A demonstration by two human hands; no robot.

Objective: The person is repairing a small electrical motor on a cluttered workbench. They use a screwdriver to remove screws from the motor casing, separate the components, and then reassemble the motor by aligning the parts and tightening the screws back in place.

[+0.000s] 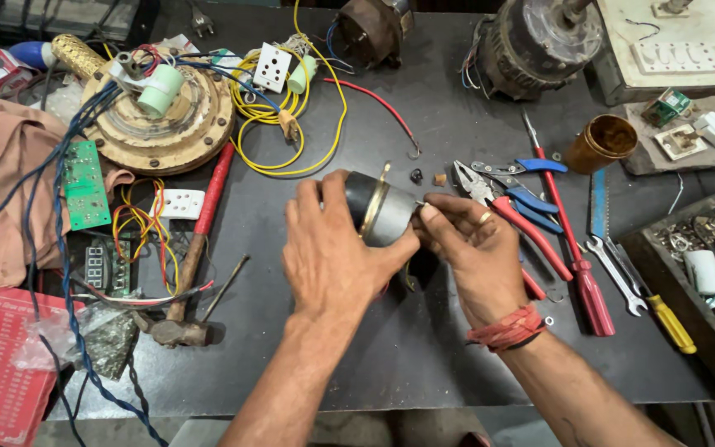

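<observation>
My left hand (333, 252) wraps around a small cylindrical motor (378, 209) with a dark body, a grey end and a brass band, held above the dark workbench (374, 348). My right hand (473, 252) meets the motor's grey end, fingertips pinched at its thin shaft. A ring sits on one finger and red thread circles that wrist. What lies under the hands is hidden.
Pliers (490, 199), red screwdrivers (573, 248), a spanner (618, 269) and a blue-handled tool lie right of my hands. A hammer (192, 248), circuit boards, yellow wires (291, 132) and a round fan motor (159, 116) sit left. Larger motors stand at the back, a parts box (705, 265) at right.
</observation>
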